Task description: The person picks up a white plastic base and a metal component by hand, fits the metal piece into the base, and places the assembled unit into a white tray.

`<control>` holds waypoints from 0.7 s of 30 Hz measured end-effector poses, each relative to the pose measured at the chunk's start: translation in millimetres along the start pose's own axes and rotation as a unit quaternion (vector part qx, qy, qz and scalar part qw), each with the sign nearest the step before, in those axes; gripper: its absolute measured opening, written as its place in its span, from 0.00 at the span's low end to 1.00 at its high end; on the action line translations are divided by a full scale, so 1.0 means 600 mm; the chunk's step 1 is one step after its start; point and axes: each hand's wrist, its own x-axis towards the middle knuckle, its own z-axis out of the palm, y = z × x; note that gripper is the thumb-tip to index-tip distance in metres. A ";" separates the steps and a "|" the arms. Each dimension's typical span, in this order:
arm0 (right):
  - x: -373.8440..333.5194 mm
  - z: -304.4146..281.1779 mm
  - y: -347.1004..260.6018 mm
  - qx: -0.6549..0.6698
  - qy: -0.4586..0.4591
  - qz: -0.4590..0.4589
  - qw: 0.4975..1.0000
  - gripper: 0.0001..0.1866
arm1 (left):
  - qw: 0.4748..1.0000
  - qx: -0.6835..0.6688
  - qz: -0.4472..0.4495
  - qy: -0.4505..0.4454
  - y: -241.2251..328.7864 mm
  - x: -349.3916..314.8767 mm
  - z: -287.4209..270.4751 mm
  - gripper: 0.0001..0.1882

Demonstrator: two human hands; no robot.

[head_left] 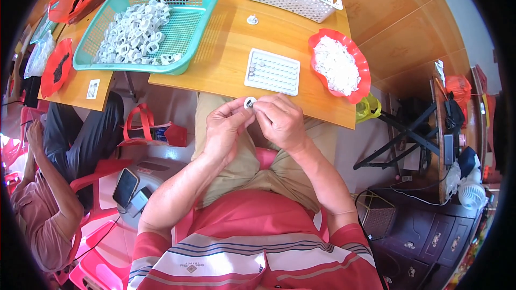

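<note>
My left hand (pixel 224 129) pinches a small white round plastic part (pixel 249 100) with a dark spot at its middle, just off the table's near edge. From the other side my right hand (pixel 282 122) meets it, thumb and fingertips closed against the part; whatever they hold is too small to make out. Just beyond both hands, a white tray (pixel 273 87) with rows of small round spots lies on the wooden table (pixel 226 37). Farther back, another small white part (pixel 252 19) stands alone.
A green basket (pixel 188 67) holds many grey-white plastic parts, left. A red scalloped dish (pixel 366 78) heaped with small white pieces sits right, a white basket (pixel 317 13) behind. Red trays (pixel 65 72) with dark bits are far left. Another person's arm (pixel 54 182) shows at left.
</note>
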 end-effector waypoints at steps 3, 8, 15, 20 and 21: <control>-0.002 0.002 0.002 -0.011 -0.007 -0.009 1.000 0.10 | 1.000 0.012 0.007 0.005 -0.001 -0.001 -0.002 0.14; 0.004 -0.005 0.006 -0.006 -0.043 0.003 0.999 0.09 | 0.999 0.035 0.026 0.012 -0.009 0.003 -0.003 0.15; 0.004 -0.006 0.007 0.102 -0.070 0.112 0.986 0.05 | 0.996 0.073 0.041 0.016 -0.013 -0.002 -0.006 0.15; 0.009 -0.010 0.008 0.130 -0.106 0.198 0.966 0.03 | 0.992 0.116 0.054 0.015 -0.013 -0.005 -0.008 0.15; 0.010 -0.011 0.007 0.126 -0.110 0.209 0.964 0.03 | 0.990 0.131 0.056 0.011 -0.013 -0.005 -0.008 0.15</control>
